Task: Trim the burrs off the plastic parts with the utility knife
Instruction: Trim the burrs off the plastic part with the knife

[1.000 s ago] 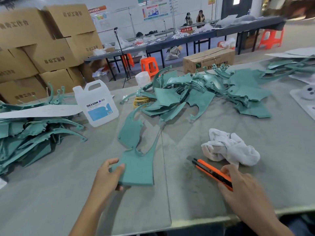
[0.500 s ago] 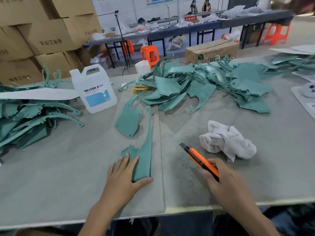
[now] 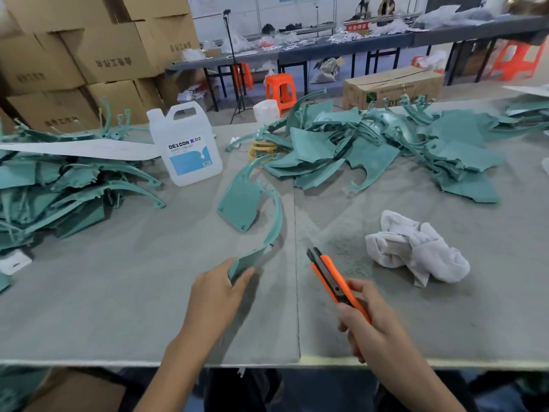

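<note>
At your grey worktable (image 3: 104, 307), heaps of teal plastic parts (image 3: 371, 150) lie left and right, with a white jug (image 3: 185, 144) between them and a crumpled white rag (image 3: 416, 248) nearer you. Your left hand (image 3: 217, 295) grips the near end of a curved teal part (image 3: 274, 221) tipped on edge. Your right hand (image 3: 374, 331) curls round the orange utility knife (image 3: 332, 278) just beside it.

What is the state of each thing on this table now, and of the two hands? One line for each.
Knife: held in the right hand, tip pointing away, not touching any part.
Green part: tilted on edge, near end gripped by the left hand.
Jug: upright.
Cloth: crumpled, untouched.
</note>
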### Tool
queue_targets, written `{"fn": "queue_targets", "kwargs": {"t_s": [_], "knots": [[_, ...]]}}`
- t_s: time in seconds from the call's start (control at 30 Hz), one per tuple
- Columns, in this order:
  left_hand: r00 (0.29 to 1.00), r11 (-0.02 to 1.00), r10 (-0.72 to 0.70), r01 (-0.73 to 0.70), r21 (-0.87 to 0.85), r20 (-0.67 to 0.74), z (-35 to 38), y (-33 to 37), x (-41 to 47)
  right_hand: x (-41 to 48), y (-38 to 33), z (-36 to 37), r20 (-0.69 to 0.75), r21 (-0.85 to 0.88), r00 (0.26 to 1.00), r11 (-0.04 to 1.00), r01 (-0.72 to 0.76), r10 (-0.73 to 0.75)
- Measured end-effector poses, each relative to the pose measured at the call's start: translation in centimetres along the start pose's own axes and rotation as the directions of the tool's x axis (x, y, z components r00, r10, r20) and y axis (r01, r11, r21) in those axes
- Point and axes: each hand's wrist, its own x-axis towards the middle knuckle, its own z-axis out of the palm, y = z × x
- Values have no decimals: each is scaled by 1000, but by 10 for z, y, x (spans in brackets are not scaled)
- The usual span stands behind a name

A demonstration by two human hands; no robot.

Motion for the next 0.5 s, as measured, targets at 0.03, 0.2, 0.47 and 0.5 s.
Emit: {"fn": "queue_targets", "kwargs": {"t_s": [0.03,0.2,0.47,0.5], "knots": [[999,998,-34,35,-50,17,1,-2,1,2,-3,6,12,-28,999,999,35,-35],[996,978,-65,77,-191,68,7,-6,-3,4,-17,35,94,-167,982,969,180,-166],[980,970,-153,174,-168,128,7,-6,-3,5,-26,52,178,-304,967,924,232,-184],[979,968,-156,178,-176,133,6,-6,-3,6,-26,51,181,-317,966,919,235,-184]]}}
